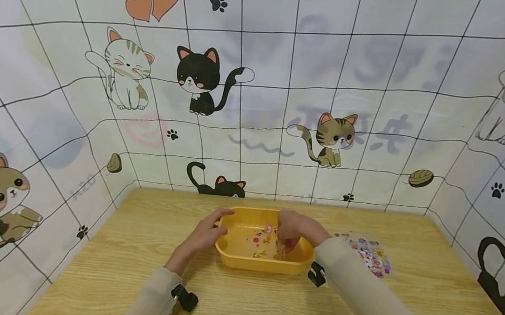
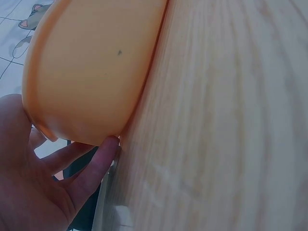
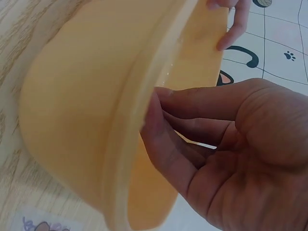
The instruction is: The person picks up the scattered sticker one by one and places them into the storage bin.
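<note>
A yellow plastic basin (image 1: 262, 265) sits on the table with small colourful pieces (image 1: 260, 237), sticker-like, scattered over its floor. My left hand (image 1: 205, 234) holds the basin's left end. In the left wrist view, fingertips (image 2: 109, 143) touch the outer wall low down, close over the tabletop. My right hand (image 1: 292, 229) reaches inside the right part of the basin, fingers pointing down. In the right wrist view its thumb and fingers (image 3: 197, 103) come together at the rim. Their tips are partly hidden, and I cannot tell whether something is pinched between them.
To the right of the basin, partly behind the right sleeve, lies a spread of colourful sticker sheets (image 1: 371, 254). The wooden table (image 1: 233, 304) backs onto a wall cover (image 1: 279, 102) printed with cats. Each wrist wears a small black camera (image 1: 186, 298).
</note>
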A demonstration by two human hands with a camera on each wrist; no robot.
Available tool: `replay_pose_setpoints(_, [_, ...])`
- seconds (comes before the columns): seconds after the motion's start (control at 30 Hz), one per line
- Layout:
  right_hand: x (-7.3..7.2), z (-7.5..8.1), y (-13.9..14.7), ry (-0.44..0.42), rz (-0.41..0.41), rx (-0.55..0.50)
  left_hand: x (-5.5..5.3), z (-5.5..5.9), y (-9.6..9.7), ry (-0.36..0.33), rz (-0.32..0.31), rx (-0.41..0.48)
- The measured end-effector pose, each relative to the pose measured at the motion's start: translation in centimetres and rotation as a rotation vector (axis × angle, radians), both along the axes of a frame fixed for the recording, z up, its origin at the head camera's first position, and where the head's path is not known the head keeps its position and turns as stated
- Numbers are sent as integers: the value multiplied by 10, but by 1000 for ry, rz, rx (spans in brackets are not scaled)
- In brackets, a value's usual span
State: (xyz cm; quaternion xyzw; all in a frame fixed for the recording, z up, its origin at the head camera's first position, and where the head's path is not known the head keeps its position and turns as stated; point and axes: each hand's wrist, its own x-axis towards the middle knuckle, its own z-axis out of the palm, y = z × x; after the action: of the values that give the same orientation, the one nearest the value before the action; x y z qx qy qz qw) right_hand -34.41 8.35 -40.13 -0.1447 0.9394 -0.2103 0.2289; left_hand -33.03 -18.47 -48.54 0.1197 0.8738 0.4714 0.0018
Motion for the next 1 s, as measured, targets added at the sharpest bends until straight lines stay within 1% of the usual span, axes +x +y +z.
replay_pose_setpoints(0.07, [0,-2,0,-17,1,0,0,1,1,1,0,0])
replay_pose_setpoints(0.27, [2,-7,0,-30,48,27,1,1,2,-11,4,-3])
replay_pose_setpoints(0.4, [3,-7,-1,-57,40,42,1,1,2,-9,5,-5])
replay_pose_setpoints(0.57, [3,-6,-1,-65,21,63,1,1,2,-6,7,-3])
replay_pose_setpoints(0.67, [5,-5,-1,-63,18,60,1,1,2,-4,5,-4])
replay_pose_setpoints(0.77, [6,-5,0,-58,31,53,1,1,2,-9,4,-1])
replay_pose_setpoints(1.0, [3,-7,3,-88,67,17,1,2,2,-18,4,10])
